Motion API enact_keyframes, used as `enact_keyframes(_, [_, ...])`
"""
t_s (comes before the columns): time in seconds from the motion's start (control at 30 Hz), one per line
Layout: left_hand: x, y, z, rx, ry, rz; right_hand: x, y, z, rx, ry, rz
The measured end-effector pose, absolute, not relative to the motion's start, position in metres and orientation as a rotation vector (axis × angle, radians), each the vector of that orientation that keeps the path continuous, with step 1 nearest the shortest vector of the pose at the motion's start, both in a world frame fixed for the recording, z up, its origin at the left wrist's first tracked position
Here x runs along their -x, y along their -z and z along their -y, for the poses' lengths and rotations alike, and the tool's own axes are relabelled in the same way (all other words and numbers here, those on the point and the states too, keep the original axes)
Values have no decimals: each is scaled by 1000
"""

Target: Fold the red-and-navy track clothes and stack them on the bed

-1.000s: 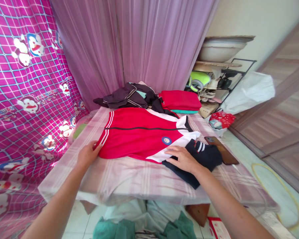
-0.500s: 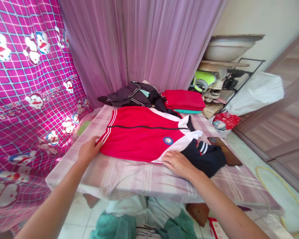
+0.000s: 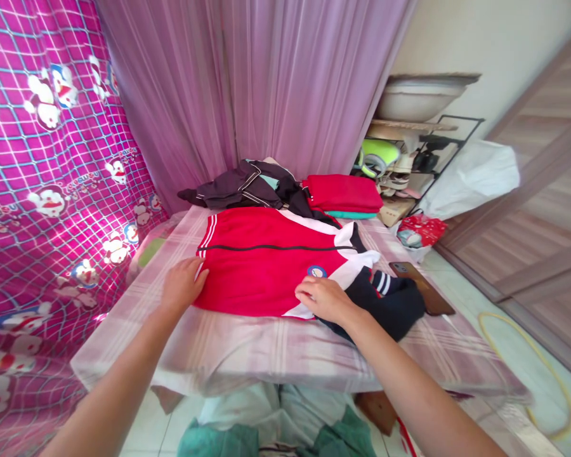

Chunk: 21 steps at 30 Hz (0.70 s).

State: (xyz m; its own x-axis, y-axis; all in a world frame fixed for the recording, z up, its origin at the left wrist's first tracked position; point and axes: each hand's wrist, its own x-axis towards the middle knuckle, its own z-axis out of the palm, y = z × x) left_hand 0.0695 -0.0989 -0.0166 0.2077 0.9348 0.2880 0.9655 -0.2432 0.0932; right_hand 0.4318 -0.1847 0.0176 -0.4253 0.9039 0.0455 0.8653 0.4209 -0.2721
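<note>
Red jacket [image 3: 261,273], white-striped with a black zip line and round blue badge, lies flat between left grip [image 3: 183,285] and right grip [image 3: 323,298], near edge under both

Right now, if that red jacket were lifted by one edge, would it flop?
Probably floppy: the red jacket lies limp and flat on the table, the dark sleeve bunched. Pushed, it would likely wrinkle rather than slide whole, being thin cloth.
</note>
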Motion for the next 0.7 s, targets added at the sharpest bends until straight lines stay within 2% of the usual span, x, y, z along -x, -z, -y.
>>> enact_keyframes(0.13, [-118, 31, 84, 2506, 311, 1756, -400, -5, 152, 1578, -161, 2332])
enact_keyframes(0.27, [-141, 45, 87, 2510, 169, 1796, -397, 21, 133, 1804, -226, 2390])
enact_keyframes(0.47, [-137, 47, 92, 2485, 189, 1787, -448, 38, 141, 2125, -234, 2268])
enact_keyframes(0.7, [-137, 48, 89, 2494, 158, 1765, -517, 40, 142, 2385, -19, 1954])
